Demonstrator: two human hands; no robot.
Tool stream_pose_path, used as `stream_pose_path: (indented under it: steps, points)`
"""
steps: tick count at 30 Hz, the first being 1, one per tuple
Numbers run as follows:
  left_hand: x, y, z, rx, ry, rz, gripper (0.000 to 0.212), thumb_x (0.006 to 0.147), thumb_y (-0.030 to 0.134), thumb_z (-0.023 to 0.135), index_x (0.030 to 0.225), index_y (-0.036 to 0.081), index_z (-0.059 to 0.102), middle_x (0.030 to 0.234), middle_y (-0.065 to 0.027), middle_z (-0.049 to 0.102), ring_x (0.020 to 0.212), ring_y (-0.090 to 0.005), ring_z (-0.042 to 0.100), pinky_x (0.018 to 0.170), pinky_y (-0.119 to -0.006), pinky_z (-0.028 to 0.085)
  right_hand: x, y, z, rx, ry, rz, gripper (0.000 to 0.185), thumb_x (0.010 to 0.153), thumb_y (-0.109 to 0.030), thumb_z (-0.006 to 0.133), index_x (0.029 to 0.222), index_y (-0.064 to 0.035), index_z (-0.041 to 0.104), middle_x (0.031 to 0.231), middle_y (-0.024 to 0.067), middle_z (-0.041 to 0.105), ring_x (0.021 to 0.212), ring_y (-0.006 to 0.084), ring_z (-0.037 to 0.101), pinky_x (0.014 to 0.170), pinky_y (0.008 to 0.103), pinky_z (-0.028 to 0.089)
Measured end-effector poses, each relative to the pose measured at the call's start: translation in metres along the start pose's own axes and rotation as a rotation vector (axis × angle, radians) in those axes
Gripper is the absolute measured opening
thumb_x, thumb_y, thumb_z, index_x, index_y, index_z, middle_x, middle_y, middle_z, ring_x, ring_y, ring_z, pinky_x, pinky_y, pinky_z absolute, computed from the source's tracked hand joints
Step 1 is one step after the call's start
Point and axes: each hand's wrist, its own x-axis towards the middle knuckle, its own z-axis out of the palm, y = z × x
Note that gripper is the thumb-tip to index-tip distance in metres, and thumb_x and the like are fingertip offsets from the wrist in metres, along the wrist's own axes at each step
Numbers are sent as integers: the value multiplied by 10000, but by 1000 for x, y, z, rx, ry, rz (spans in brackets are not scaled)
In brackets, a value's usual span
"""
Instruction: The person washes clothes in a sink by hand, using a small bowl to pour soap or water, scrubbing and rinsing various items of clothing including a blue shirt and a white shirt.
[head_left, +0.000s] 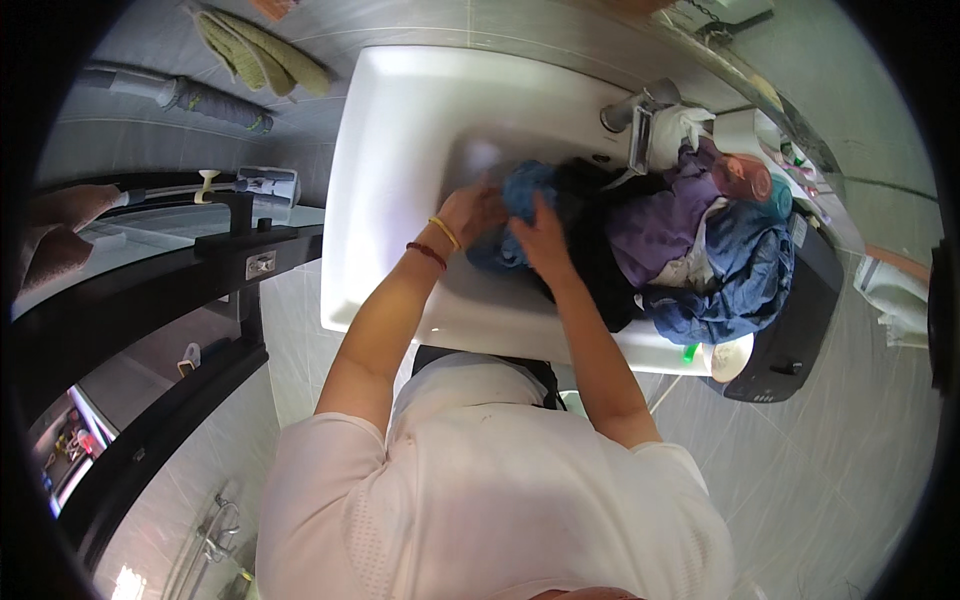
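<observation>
Over the basin of a white ceramic sink (397, 172), both hands are at a blue cloth (530, 184). My left hand (478, 213), with a yellow band and a dark red bracelet at the wrist, touches the cloth's left side. My right hand (541, 238) lies against its lower right part, fingers spread. Whether either hand grips the cloth is unclear. Black fabric (600, 262) lies just right of my right hand. Beyond it, a purple garment (660, 225) and a blue denim-like garment (750, 262) are heaped on the sink's right side.
A metal faucet (637, 127) stands at the back right, beside a white cloth (675, 135). Red (742, 178) and teal (778, 196) cups are behind the heap. A round container (730, 358) sits at the front right corner. A black-framed glass partition (150, 277) stands at left.
</observation>
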Motion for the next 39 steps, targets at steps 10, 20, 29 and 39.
stream_pose_path:
  steps: [10,20,29,39]
  points:
    - [52,-67,42,60,674,-482,504,736,173,645,1162,-20,458,1033,-249,568,962,-369,556,828,-425,441,-23,68,7,627,-96,408,633,811,-231,595,1350,-108,287,1309,213,371,1199,300,372,992,414,310]
    - [-30,132,79,398,356,51,523,776,340,584,1180,62,403,757,-200,621,678,-372,609,596,-438,492,28,120,-43,1360,-146,372,487,814,-432,563,1165,-101,500,1098,104,552,1022,267,513,887,369,418]
    - [58,8,38,532,524,-267,400,885,429,415,1082,99,527,860,-187,628,761,-338,620,625,-430,493,5,133,11,1265,139,597,400,836,-351,535,1171,-133,516,1147,62,517,1021,231,489,831,350,428]
    - [55,-14,45,526,616,-227,413,811,340,547,1133,94,464,870,-200,621,794,-358,609,678,-445,483,30,88,-31,920,92,574,600,815,-375,571,1341,-215,331,1294,63,402,1113,223,435,821,345,420]
